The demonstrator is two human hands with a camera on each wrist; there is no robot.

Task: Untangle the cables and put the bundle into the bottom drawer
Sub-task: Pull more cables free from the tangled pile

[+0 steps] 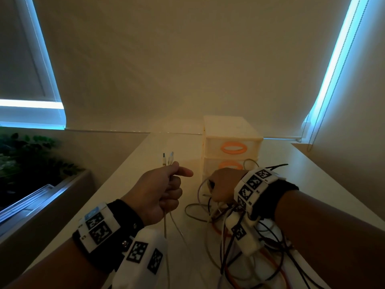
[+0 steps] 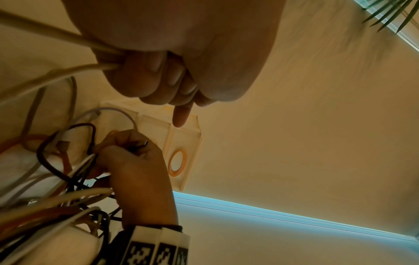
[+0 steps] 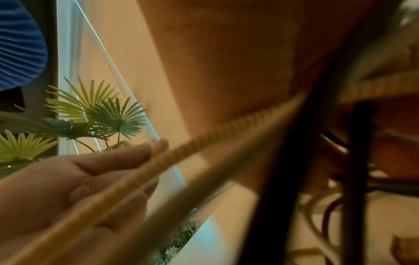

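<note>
The left hand point(image 1: 160, 192) has its grip closed on two pale cables point(image 1: 166, 224), their USB plugs point(image 1: 167, 158) poking up above the fist, index finger stuck out. The right hand point(image 1: 224, 185) grips strands at the top of the tangled bundle point(image 1: 245, 243), which lies on the counter point(image 1: 145, 151) just in front of the small drawer unit point(image 1: 230, 142) with orange handles; its bottom drawer is hidden behind that hand
</note>
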